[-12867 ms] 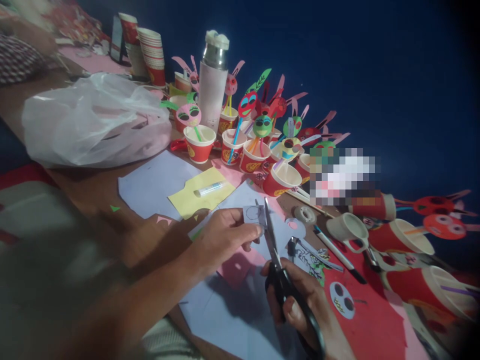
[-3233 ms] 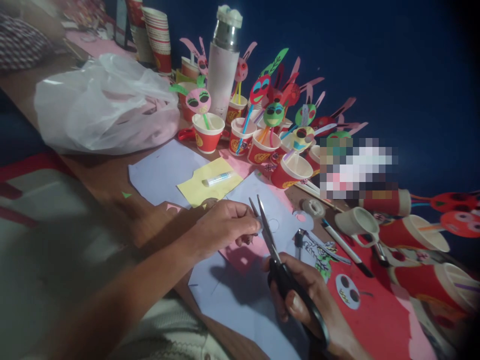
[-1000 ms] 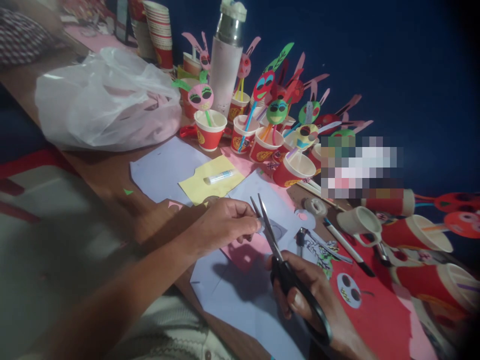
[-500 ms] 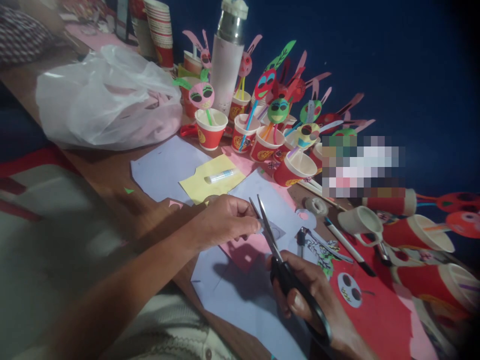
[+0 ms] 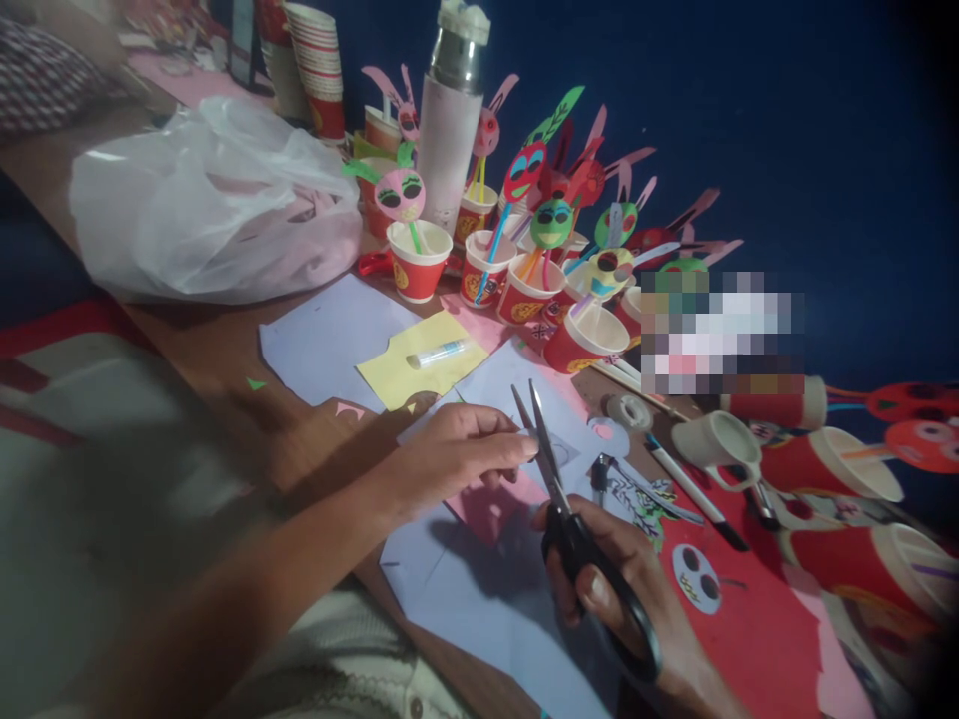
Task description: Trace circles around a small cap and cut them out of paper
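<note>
My left hand (image 5: 469, 449) is closed in a pinch on a small piece of lilac paper (image 5: 561, 451) with a curved line drawn on it. Part of that paper hides behind the fingers and blades. My right hand (image 5: 629, 569) grips black-handled scissors (image 5: 552, 484), their blades slightly apart and pointing up beside my left thumb. Beneath both hands lie a pink paper piece (image 5: 494, 514) and a large lilac sheet (image 5: 457, 589). Farther back, a glue stick (image 5: 442, 354) rests on yellow paper (image 5: 390, 374).
Red paper cups (image 5: 418, 275) with paper-face straws stand along the back, near a flask (image 5: 450, 140). A plastic bag (image 5: 217, 220) sits at left. To the right are a tape roll (image 5: 629, 412), marker (image 5: 696, 494), white mug (image 5: 715, 449) and red sheet (image 5: 756, 619). A person's checked sleeve shows top left.
My left hand has shifted slightly right with the lilac paper, closer to the scissors. The scissor tips have moved a little to the right. The camera view has shifted slightly.
</note>
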{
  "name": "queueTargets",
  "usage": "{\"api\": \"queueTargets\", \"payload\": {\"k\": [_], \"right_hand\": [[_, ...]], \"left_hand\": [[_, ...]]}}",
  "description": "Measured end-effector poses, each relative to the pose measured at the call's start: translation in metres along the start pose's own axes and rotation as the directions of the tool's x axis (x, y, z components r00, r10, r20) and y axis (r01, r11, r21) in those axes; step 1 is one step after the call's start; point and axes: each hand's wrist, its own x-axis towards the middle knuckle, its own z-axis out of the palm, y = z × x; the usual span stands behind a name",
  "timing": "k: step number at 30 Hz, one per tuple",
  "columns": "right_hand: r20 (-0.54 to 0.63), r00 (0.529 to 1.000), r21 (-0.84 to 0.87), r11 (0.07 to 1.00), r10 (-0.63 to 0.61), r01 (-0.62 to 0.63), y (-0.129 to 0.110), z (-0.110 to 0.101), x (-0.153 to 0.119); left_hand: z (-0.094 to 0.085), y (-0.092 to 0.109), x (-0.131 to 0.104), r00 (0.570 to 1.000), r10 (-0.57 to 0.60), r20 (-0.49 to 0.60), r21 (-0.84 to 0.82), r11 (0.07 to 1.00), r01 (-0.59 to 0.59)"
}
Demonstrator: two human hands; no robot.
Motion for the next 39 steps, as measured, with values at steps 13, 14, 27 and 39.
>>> {"api": "queueTargets", "payload": {"k": [13,14,27,39], "right_hand": [[0.04,0.999,-0.063,0.998,-0.009,0.011,0.0,-0.002,-0.001],[0.046,0.999,-0.076,0.997,-0.011,0.014,0.0,-0.002,-0.001],[0.048,0.999,-0.102,0.995,-0.013,0.018,-0.003,-0.001,0.001],[0.025,1.0,-0.028,1.0,-0.002,0.002,0.0,0.002,0.0]], "left_hand": [[0.01,0.006,0.0,0.993,0.034,-0.117,-0.001,0.999,-0.035],[0.01,0.007,0.0,0.992,0.034,-0.12,-0.002,0.999,-0.035],[0.009,0.012,0.001,0.995,-0.007,-0.1,0.064,0.998,0.014],[0.007,0.01,0.0,0.996,-0.002,-0.087,0.053,0.999,0.006]]}}
